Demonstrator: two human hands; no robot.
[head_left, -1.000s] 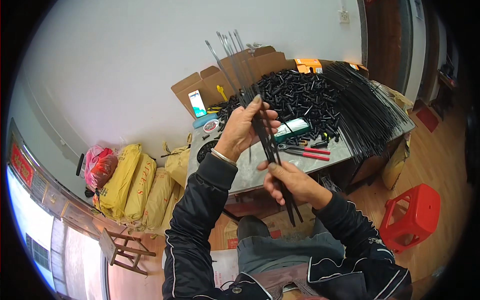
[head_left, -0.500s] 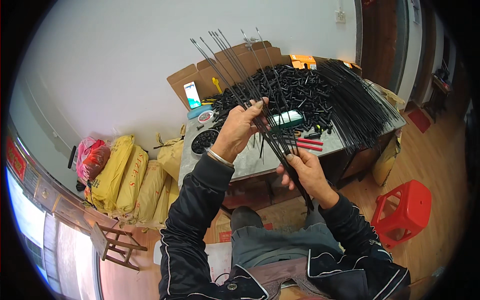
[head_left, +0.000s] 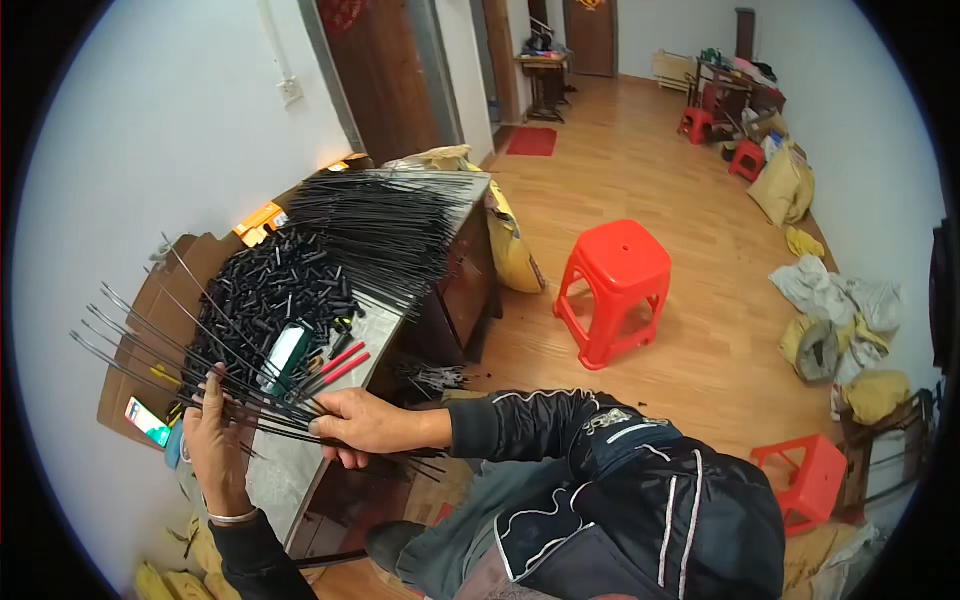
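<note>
I have the left hand (head_left: 218,440) bent round a bunch of thin black rods (head_left: 278,407), thumb against them and fingers partly curled; the right hand (head_left: 365,422) is closed more fully on the same rods; they span the gap between the hands, above the tabletop (head_left: 275,473), their far tips fanning out past the left hand.

Just beyond the hands I see a green box (head_left: 294,362) with a white top, whose contents I cannot make out; beside it, nearer the right hand, lie pliers (head_left: 343,367) with red handles; farther off is a heap of short black tubes (head_left: 268,285), loose on the tabletop, with cardboard (head_left: 158,305) standing behind it; an orange box (head_left: 260,222) sits past the heap, and I cannot see inside it; more black rods lie spread to its right.

A yellow sack (head_left: 515,250) stands at the tabletop's far end; well off to the right of both hands, a bulging tan sack (head_left: 782,190) rests on the floor, its filling hidden from me.
</note>
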